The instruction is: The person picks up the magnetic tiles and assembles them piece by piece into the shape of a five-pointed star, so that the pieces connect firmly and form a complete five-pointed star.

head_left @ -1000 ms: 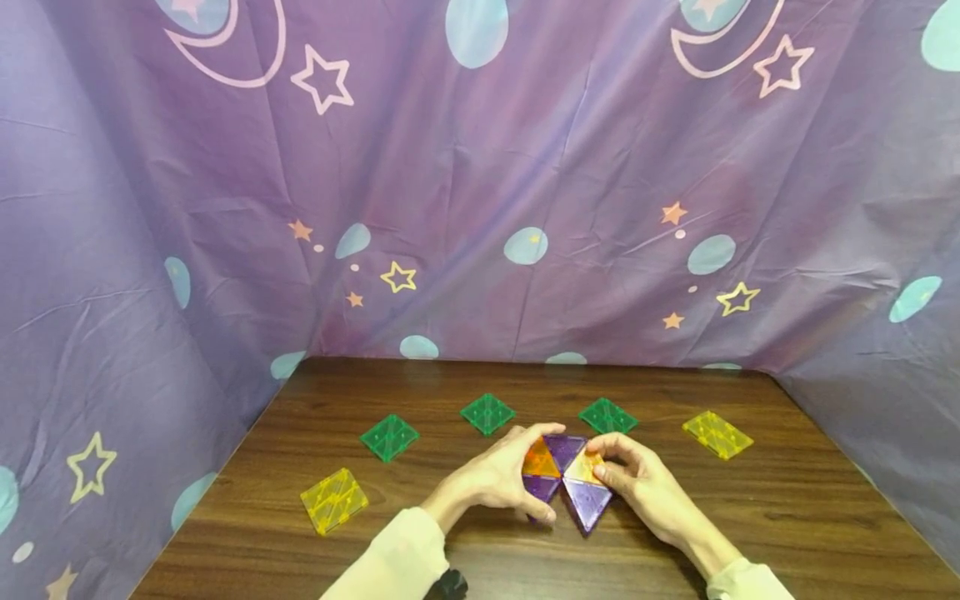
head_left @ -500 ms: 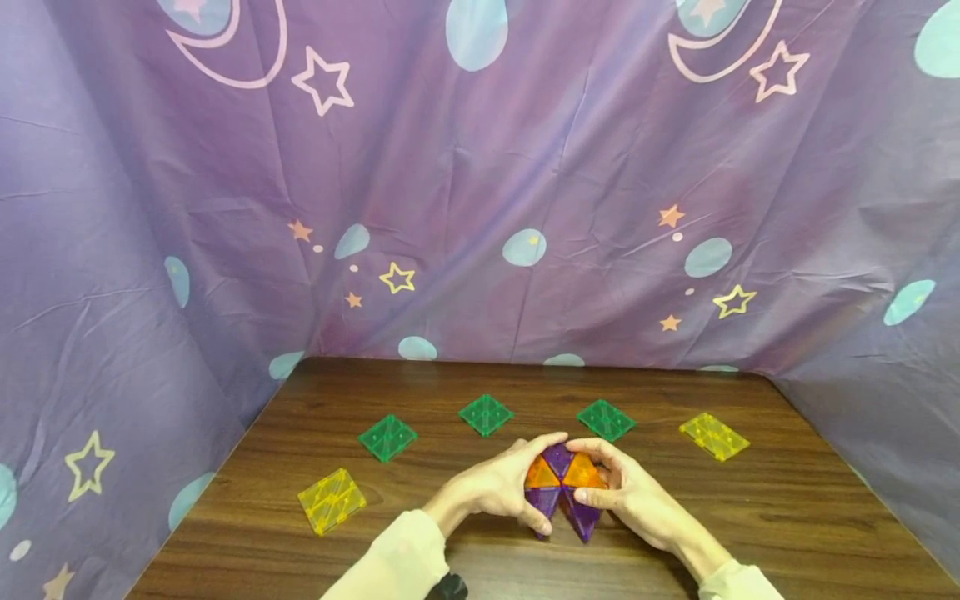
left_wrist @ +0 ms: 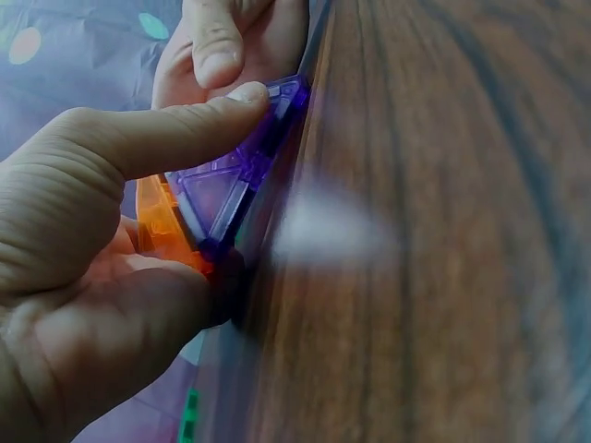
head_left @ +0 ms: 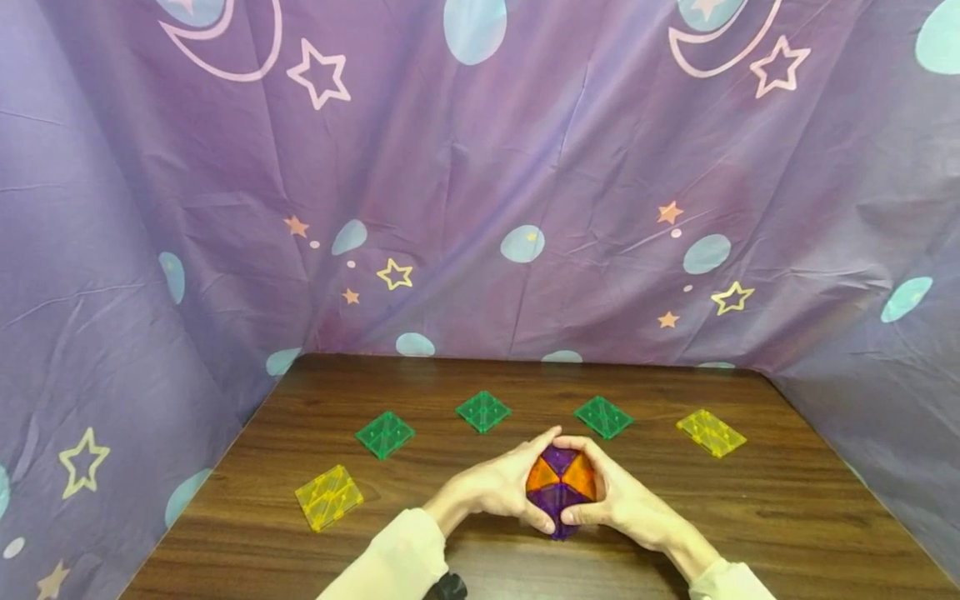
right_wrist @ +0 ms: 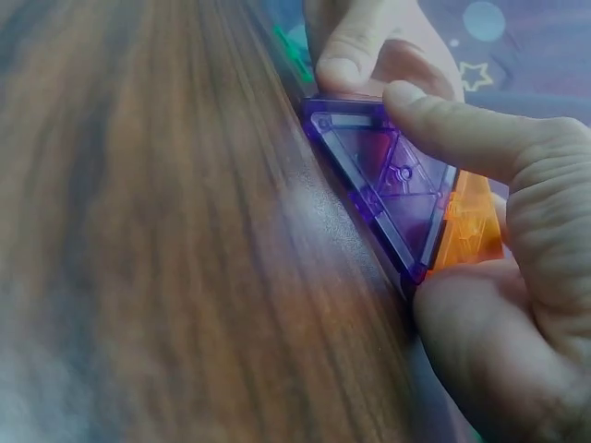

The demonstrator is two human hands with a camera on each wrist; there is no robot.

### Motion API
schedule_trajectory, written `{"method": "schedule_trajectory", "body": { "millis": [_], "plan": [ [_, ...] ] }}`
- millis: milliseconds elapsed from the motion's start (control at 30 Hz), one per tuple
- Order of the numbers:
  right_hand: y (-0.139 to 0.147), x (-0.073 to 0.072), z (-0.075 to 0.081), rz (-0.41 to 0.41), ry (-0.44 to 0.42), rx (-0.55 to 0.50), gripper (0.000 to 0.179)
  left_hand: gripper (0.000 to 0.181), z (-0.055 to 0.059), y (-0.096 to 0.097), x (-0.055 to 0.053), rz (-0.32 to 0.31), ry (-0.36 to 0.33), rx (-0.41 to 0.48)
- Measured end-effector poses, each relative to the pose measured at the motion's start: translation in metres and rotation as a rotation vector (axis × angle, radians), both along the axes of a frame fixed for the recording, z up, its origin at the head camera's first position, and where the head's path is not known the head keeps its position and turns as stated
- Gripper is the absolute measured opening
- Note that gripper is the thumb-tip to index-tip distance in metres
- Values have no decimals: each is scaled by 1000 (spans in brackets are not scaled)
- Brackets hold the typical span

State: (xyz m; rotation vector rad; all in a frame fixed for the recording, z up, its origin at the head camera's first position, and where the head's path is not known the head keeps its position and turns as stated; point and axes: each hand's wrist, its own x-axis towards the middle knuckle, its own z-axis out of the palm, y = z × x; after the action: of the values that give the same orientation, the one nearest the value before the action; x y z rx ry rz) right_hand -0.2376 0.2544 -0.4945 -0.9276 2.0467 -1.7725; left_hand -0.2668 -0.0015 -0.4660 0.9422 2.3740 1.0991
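Note:
Purple and orange translucent triangular magnetic tiles meet at a point, forming a raised cone-like shape on the wooden table. My left hand [head_left: 498,485] grips its left side, thumb at the near edge and fingers round the far edge. From the right, my right hand [head_left: 630,504] curls round it the same way, and the two thumbs nearly meet in front. An orange tile [head_left: 542,476] shows at the left, another orange tile [head_left: 581,476] at the right. In the right wrist view, a purple tile [right_wrist: 404,175] leans with its lower edge close to the tabletop. Fingers hide the outer sides.
Behind the hands, flat green tile diamonds [head_left: 483,412] lie in an arc on the table [head_left: 787,508]. A yellow tile panel [head_left: 330,497] lies at the left, and another yellow panel [head_left: 712,432] at the right. A patterned purple cloth [head_left: 450,208] hangs behind.
The right hand has moved left, drawing the right-hand tiles inward. The gap between the front purple tiles has narrowed away, and the flat fan has become a raised shape.

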Motion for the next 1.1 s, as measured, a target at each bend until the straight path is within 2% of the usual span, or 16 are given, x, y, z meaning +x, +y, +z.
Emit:
{"method": "schedule_trajectory", "body": {
  "millis": [100, 233, 367, 567, 700, 800, 933, 1100],
  "plan": [
    [0, -1, -1, -8, 18, 2, 87, 137, 1, 1, 0, 5, 37, -33],
    [1, -1, -2, -51, 75, 56, 86, 133, 1, 2, 0, 19, 137, -105],
    [4, -1, -4, -114, 149, 133, 84, 120, 1, 3, 0, 35, 221, -147],
    [5, -3, -3, -176, 230, 202, 90, 103, 0, 0, -3, 27, 278, -150],
    [13, -7, -1, -249, 335, 259, 91, 100, 2, -5, -9, 54, 269, -140],
    [20, -9, -1, -247, 373, 252, 81, 96, 4, -8, -11, 69, 233, -119],
    [23, -11, -4, -200, 366, 226, 66, 89, 5, -9, -11, 70, 188, -96],
    [21, -11, -5, -188, 355, 212, 61, 87, 3, -11, -11, 51, 181, -80]
  ]
}}
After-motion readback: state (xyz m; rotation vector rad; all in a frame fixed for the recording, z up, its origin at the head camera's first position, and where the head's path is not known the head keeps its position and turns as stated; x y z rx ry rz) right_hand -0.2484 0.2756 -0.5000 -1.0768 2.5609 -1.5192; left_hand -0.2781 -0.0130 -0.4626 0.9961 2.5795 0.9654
